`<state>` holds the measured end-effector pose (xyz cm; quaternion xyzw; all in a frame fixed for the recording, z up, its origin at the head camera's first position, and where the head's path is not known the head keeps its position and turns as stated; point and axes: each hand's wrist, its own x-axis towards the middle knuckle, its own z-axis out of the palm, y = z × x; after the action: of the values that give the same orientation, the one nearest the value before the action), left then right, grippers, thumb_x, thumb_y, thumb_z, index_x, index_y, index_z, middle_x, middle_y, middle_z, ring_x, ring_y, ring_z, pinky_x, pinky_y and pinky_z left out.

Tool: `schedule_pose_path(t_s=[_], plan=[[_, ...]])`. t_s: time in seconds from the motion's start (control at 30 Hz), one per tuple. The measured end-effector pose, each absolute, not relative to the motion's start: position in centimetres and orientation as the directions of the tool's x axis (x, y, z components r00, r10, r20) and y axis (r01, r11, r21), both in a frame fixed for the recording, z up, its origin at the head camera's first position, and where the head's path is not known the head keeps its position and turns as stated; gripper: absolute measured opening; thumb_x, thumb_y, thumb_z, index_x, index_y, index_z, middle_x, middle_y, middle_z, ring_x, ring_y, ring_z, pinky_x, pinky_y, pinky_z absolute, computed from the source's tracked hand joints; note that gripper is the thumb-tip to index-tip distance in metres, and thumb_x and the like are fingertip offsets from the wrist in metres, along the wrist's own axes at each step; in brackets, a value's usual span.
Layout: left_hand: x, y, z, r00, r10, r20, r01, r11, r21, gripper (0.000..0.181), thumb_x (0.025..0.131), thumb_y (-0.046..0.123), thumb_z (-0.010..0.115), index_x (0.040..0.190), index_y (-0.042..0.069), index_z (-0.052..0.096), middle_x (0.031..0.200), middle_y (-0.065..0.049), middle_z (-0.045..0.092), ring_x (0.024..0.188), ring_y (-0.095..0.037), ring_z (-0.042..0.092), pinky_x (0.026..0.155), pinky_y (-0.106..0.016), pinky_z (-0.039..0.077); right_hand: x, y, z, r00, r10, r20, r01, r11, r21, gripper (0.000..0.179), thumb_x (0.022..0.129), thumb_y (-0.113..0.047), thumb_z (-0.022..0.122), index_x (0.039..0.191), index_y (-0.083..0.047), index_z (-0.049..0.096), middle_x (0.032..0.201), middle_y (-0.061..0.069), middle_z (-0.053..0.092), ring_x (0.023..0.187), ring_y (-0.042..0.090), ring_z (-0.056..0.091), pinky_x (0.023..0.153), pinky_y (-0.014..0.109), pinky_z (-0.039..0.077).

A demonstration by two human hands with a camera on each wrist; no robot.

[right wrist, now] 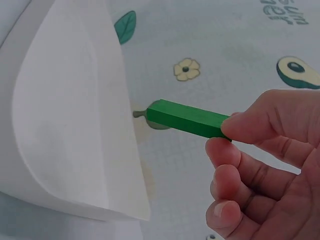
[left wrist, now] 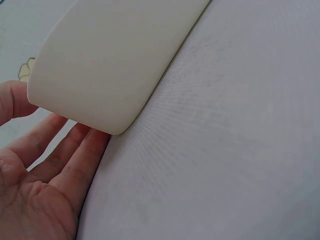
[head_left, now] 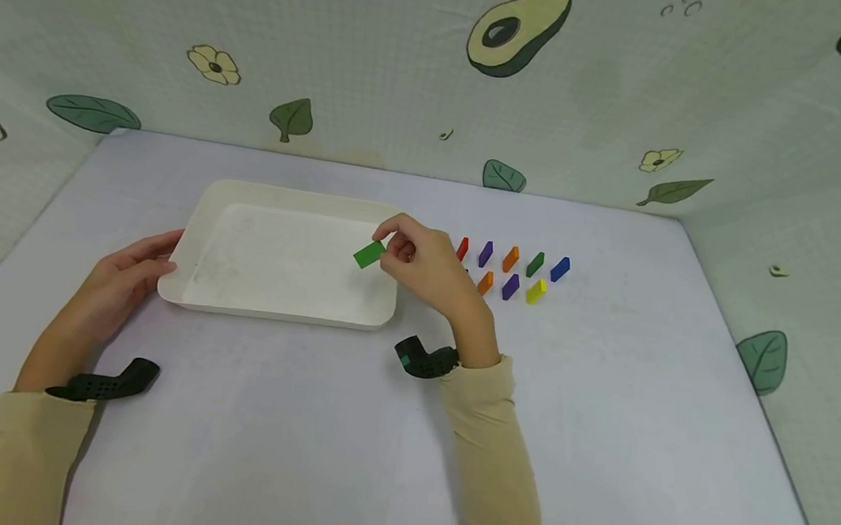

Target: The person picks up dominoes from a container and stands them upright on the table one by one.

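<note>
A white rectangular tray [head_left: 278, 315] lies on the table. My left hand [head_left: 114, 286] holds its left end; in the left wrist view the thumb [left wrist: 12, 100] is at the rim and the other fingers [left wrist: 82, 155] reach against the outer wall. My right hand [head_left: 427, 267] pinches a green rectangular block [right wrist: 187, 119] by one end between thumb and fingertips. The block [head_left: 370, 254] is above the tray's right end, its free end pointing left. The remaining right-hand fingers are curled beneath.
Right of the tray, small colored blocks stand in two rows, among them a blue [head_left: 560, 270], an orange [head_left: 511, 259], a purple [head_left: 511, 287] and a yellow block [head_left: 536, 292]. My right hand partly hides the rows. A patterned cloth [head_left: 390, 73] hangs behind the table.
</note>
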<state>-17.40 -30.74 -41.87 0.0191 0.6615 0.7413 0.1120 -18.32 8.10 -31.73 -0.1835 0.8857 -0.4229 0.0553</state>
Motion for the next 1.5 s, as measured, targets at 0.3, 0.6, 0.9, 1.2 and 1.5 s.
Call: schedule_pose_path(t_s=[0.3, 0.6, 0.9, 1.2, 1.5], plan=[[-17.2, -31.0, -41.8, -0.973, 0.183, -0.139, -0.152, -0.059, 0.987, 0.049, 0.095, 0.009, 0.051, 0.142, 0.012, 0.038, 0.126, 0.015, 0.049, 0.107, 0.006, 0.051, 0.082, -0.006, 0.043, -18.2, 9.9, -30.9, -0.948, -0.299, 0.106, -0.264, 0.562, -0.784, 0.021, 0.085, -0.005, 0.055, 0.104, -0.012, 0.059, 0.081, 0.004, 0.054, 0.073, 0.017, 0.05, 0.063, 0.025, 0.042], [-17.3, -30.8, -41.6, -0.97, 0.204, -0.129, -0.148, -0.079, 0.986, 0.048, 0.095, 0.006, 0.05, 0.141, 0.012, 0.04, 0.127, 0.014, 0.05, 0.109, 0.005, 0.05, 0.084, -0.006, 0.041, -17.7, 12.5, -30.4, -0.972, -0.193, 0.133, -0.219, 0.545, -0.809, 0.02, 0.086, -0.009, 0.056, 0.106, -0.011, 0.059, 0.084, 0.005, 0.055, 0.071, 0.019, 0.051, 0.059, 0.023, 0.044], [-17.3, -30.8, -41.6, -0.972, 0.182, -0.151, -0.157, -0.019, 0.987, 0.051, 0.095, 0.013, 0.052, 0.144, 0.012, 0.035, 0.129, 0.014, 0.046, 0.108, 0.008, 0.049, 0.083, -0.004, 0.041, -17.2, 15.6, -29.9, -0.987, -0.08, 0.14, -0.161, 0.566, -0.808, 0.022, 0.088, -0.009, 0.055, 0.11, -0.009, 0.059, 0.087, 0.005, 0.055, 0.075, 0.018, 0.051, 0.062, 0.018, 0.044], [-17.2, -30.8, -41.8, -0.971, 0.206, -0.118, -0.136, -0.078, 0.988, 0.048, 0.095, 0.007, 0.049, 0.142, 0.009, 0.037, 0.132, 0.01, 0.047, 0.112, 0.004, 0.049, 0.085, -0.006, 0.041, -16.6, 18.8, -29.6, -0.981, 0.028, 0.194, -0.142, 0.581, -0.801, 0.024, 0.089, -0.011, 0.054, 0.112, -0.005, 0.058, 0.085, 0.001, 0.053, 0.073, 0.013, 0.051, 0.063, 0.016, 0.042], [-17.2, -30.8, -41.7, -0.971, 0.209, -0.118, -0.14, -0.095, 0.986, 0.047, 0.095, 0.005, 0.049, 0.141, 0.01, 0.04, 0.131, 0.011, 0.049, 0.111, 0.003, 0.049, 0.085, -0.007, 0.04, -16.0, 21.6, -29.7, -0.976, 0.107, 0.189, -0.075, 0.65, -0.756, 0.026, 0.09, -0.015, 0.053, 0.115, -0.006, 0.058, 0.087, -0.002, 0.052, 0.075, 0.011, 0.049, 0.064, 0.013, 0.041]])
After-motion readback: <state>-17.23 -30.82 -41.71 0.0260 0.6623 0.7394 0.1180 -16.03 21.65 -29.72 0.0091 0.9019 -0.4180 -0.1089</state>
